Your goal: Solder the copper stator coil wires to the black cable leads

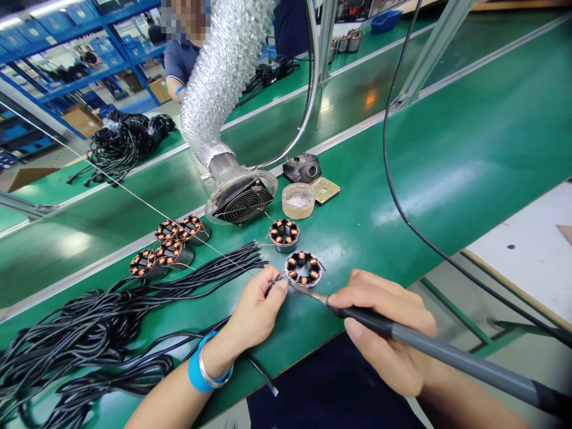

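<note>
My left hand (257,310), with a blue wristband (199,366) above it, pinches the end of a black cable beside a motor stator (314,274) with copper windings. A thin silvery wire (147,205) runs from the upper left down to these fingers. In my right hand (393,322) is a soldering iron (433,345), gripped like a pen. Its tip meets the stator's near left rim, close to my left fingertips; the exact contact is too small to make out. A second stator (285,233) stands just behind.
Several stators (179,255) and a pile of black cables (89,325) lie left. An extractor fan (245,201) on a foil duct (223,77) hangs low ahead. Near it are a round container (298,201), a sponge (326,190) and an iron holder (302,169). A black cord (393,190) dangles right.
</note>
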`<state>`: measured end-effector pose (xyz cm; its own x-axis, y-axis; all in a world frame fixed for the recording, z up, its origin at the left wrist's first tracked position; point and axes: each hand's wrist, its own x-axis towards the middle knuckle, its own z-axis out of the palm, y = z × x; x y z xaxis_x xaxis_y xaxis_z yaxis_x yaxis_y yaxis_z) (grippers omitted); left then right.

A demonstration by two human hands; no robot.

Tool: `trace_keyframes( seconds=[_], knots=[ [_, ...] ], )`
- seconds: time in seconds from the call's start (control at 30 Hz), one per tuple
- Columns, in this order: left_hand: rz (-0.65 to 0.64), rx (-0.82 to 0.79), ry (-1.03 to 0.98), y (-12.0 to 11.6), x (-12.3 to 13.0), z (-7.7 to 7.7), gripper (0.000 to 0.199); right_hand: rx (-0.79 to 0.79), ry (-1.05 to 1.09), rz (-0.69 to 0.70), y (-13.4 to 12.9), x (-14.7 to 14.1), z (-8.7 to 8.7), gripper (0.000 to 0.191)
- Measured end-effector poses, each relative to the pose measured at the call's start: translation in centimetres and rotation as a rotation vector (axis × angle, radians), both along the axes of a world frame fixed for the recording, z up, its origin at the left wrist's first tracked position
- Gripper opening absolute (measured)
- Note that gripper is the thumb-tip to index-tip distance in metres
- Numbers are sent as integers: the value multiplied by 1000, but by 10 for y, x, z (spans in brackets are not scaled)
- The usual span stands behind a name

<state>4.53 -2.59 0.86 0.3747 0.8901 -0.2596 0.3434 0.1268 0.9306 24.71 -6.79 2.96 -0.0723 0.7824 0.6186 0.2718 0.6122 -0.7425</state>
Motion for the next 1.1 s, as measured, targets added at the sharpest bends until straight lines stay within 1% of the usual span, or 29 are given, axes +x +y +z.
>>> trace_keyframes(
  seconds=[0.17, 0.33, 0.47, 0.57, 0.7, 0.8, 0.9, 1.0, 1.07, 1.1],
  knots=[
    [-2, -14, -3, 0, 0, -1, 28, 53, 34, -28, 0, 3, 5, 25],
    [5, -15, -6, 1, 0, -2, 29, 41, 37, -35, 1, 4, 5, 24],
    [1, -21, -3, 1, 0, -2, 28, 22, 56, -49, 1, 6, -1, 22],
    [-3, -20, 3, 1, 0, -2, 28, 38, 59, -74, 5, 11, -11, 23],
    [-5, -3, 5, 0, 1, -1, 27, 56, 63, -176, 25, 23, -28, 21],
    [-2, 0, 5, 0, 2, 1, 28, 67, -15, -270, 52, 30, -40, 18],
    [5, -2, 4, 0, 2, 2, 27, 56, -120, -348, 81, 34, -53, 25],
    [2, 3, 4, 0, 2, 2, 27, -26, -210, -304, 100, 36, -66, 31],
    [-1, 6, 7, 0, 2, 1, 27, -65, -230, -291, 103, 37, -72, 32],
    [-2, 8, 9, 0, 2, 1, 27, -70, -214, -309, 101, 37, -73, 32]
  ],
)
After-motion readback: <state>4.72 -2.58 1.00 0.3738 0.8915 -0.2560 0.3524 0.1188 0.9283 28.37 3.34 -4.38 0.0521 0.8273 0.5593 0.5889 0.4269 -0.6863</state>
